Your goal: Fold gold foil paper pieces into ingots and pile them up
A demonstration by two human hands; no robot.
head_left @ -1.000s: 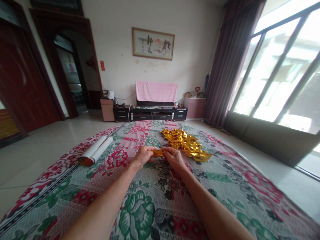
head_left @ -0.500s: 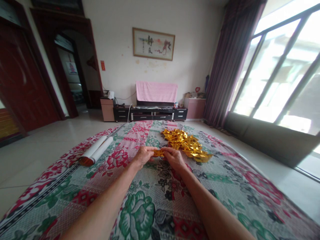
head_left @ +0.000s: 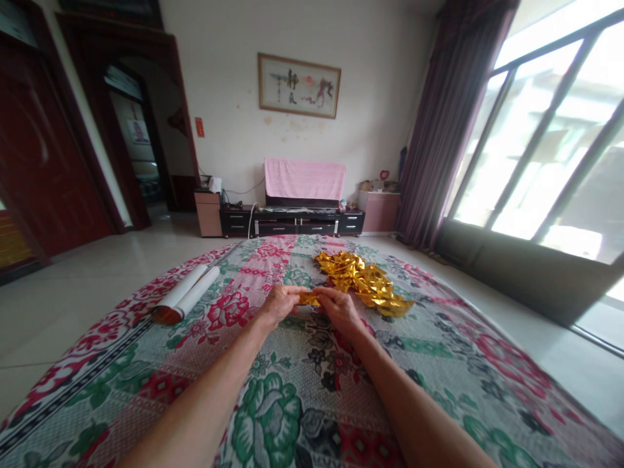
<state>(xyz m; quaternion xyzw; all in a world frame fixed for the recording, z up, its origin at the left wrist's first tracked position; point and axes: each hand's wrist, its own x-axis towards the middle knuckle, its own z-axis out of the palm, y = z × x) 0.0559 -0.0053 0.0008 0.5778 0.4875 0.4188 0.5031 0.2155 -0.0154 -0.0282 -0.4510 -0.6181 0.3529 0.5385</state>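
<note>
A small piece of gold foil paper [head_left: 309, 298] is stretched between my two hands, above the flowered cloth [head_left: 273, 338]. My left hand [head_left: 281, 305] pinches its left end with thumb and fingers. At the right end, my right hand [head_left: 340, 308] is closed on it in the same way. The fingers cover both ends, so the foil's full shape is hidden. Just beyond my right hand lies a heap of folded gold foil pieces [head_left: 363, 279], shiny and pointed, several of them overlapping.
Two white-backed rolls [head_left: 188, 296] with coppery ends rest on the cloth at the left. Past the cloth's far edge stands a low black cabinet [head_left: 297, 224], with a pink towel [head_left: 305, 179] draped above it. A purple curtain [head_left: 429, 130] hangs beside the window at the right.
</note>
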